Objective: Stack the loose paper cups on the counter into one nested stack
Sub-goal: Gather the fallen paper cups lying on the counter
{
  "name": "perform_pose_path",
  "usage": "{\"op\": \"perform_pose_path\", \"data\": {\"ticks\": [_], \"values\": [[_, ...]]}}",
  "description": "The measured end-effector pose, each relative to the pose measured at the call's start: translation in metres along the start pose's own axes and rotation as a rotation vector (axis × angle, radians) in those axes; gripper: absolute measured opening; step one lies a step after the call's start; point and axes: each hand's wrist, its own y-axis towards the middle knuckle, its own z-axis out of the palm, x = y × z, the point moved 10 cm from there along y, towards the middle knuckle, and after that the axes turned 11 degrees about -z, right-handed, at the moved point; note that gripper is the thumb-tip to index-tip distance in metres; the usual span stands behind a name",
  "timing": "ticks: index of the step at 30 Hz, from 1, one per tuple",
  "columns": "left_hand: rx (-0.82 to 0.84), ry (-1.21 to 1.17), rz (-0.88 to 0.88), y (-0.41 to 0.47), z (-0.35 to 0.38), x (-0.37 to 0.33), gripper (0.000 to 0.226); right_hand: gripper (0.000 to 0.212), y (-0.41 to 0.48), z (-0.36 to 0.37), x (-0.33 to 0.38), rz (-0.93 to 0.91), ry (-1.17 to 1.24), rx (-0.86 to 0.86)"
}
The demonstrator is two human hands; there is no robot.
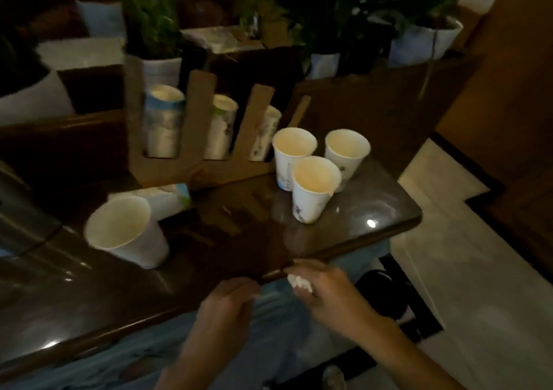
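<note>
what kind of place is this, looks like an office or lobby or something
Probably a lobby or reception drinks corner, though it is dim. A glossy dark wood counter holds loose paper cups beside a slotted cup holder with cup stacks, and potted plants line the ledge behind.

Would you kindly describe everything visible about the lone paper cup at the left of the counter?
The lone paper cup is white, apparently paper, with a rolled rim and a cream interior that looks empty. It stands upright and open-topped on the dark glossy counter, apart from the three cups grouped at the right. A flat white packet lies just behind it; contact cannot be told. Neither hand touches it.
</note>
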Motion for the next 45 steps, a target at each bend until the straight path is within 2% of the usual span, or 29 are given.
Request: {"op": "perform_pose_path", "data": {"ticks": [3, 4, 6, 7, 10, 12, 14, 18, 23, 30, 33, 37, 41, 43, 45], "values": [[0.162, -0.046, 0.087, 0.011, 0.051, -0.050, 0.011, 0.022, -0.041, -0.031, -0.055, 0.139, 0.079, -0.106], [0.218, -0.056, 0.067, 0.018, 0.072, -0.063, 0.015, 0.018, -0.054, -0.038, -0.076, 0.201, 0.094, -0.125], [0.304, -0.090, -0.008, 0.036, 0.115, -0.085, 0.031, 0.040, -0.081, -0.050, -0.119, 0.309, 0.125, -0.185], [0.356, -0.104, -0.044, 0.045, 0.140, -0.095, 0.032, 0.043, -0.096, -0.051, -0.143, 0.361, 0.154, -0.200], [0.492, -0.067, -0.068, 0.072, 0.215, -0.129, 0.026, 0.016, -0.140, -0.053, -0.219, 0.558, 0.176, -0.177], [0.582, -0.067, -0.107, 0.093, 0.271, -0.153, 0.012, 0.018, -0.171, -0.055, -0.273, 0.679, 0.222, -0.179], [0.663, -0.036, -0.142, 0.114, 0.326, -0.172, 0.013, 0.018, -0.198, -0.052, -0.326, 0.773, 0.274, -0.163], [0.707, 0.038, -0.130, 0.159, 0.436, -0.210, 0.020, 0.031, -0.238, -0.033, -0.431, 0.904, 0.304, -0.048], [0.746, 0.113, -0.186, 0.212, 0.575, -0.210, 0.013, 0.029, -0.268, 0.020, -0.559, 1.003, 0.368, 0.017], [0.848, 0.263, -0.168, 0.251, 0.775, -0.145, 0.009, 0.026, -0.293, 0.167, -0.704, 1.124, 0.418, 0.059], [0.867, 0.320, -0.152, 0.255, 0.837, -0.115, 0.015, 0.033, -0.298, 0.225, -0.747, 1.205, 0.466, 0.038], [0.890, 0.327, -0.136, 0.255, 0.894, -0.079, 0.024, 0.048, -0.300, 0.276, -0.782, 1.273, 0.499, -0.071], [0.886, 0.245, -0.135, 0.244, 0.893, -0.065, 0.049, 0.078, -0.300, 0.295, -0.777, 1.212, 0.492, -0.072], [0.902, 0.237, -0.143, 0.234, 0.873, -0.067, 0.053, 0.075, -0.307, 0.288, -0.756, 1.199, 0.470, -0.043], [1.000, 0.296, -0.264, 0.213, 0.836, -0.072, 0.048, 0.058, -0.314, 0.278, -0.724, 1.197, 0.487, 0.014]]}}
